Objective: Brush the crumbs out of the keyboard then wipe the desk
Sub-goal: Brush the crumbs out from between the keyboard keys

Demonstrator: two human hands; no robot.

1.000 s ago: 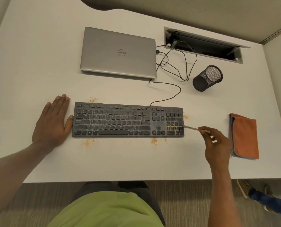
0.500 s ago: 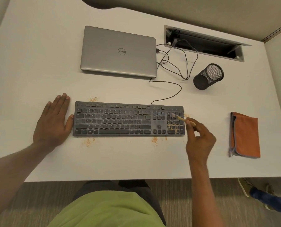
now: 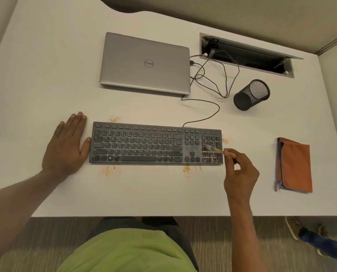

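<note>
Lying left to right across the counter [image 3: 46, 75], the keyboard [image 3: 155, 145] is braced at its left end by the flat left hand [image 3: 65, 148]. A brush [image 3: 216, 150] is pinched in the right hand [image 3: 240, 173] just off the right end, its bristles pointed leftward onto the number pad; crumbs [image 3: 186, 169] are scattered along the near edge, and the cloth [image 3: 294, 165] is seen well to the right.
</note>
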